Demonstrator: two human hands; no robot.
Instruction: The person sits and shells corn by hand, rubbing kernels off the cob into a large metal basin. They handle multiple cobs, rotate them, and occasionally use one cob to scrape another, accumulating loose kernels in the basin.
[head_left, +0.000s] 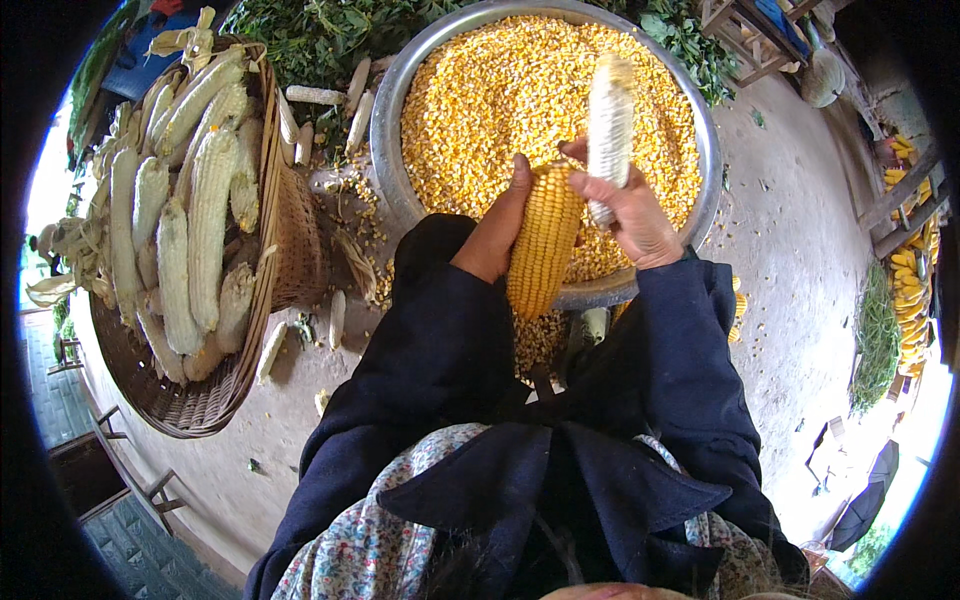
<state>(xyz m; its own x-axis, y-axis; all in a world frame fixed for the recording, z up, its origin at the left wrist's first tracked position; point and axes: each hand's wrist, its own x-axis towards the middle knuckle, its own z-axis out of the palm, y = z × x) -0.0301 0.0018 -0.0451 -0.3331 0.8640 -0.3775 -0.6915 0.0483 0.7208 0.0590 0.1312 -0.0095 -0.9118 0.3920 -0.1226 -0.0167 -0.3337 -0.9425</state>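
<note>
My left hand (496, 229) is closed round the left side of a yellow corn cob full of kernels (544, 244), which stands tilted at the near part of a wide metal basin (385, 135). A bare white corncob (610, 124) is in my right hand (637, 214), its upper end pointing away from me. The fingertips of my right hand are at the upper right of the yellow cob. Loose yellow kernels (502, 97) fill much of the basin below both hands. Some fingers of each hand are hidden behind the cobs.
At the left, a wicker basket (292, 240) holds many stripped cobs (214, 217). Bare cobs (337, 319) and scattered kernels lie on the floor between basket and basin. Green leafy plants (330, 34) lie beyond the basin. At the far right are wooden frames and yellow corn cobs (909, 300).
</note>
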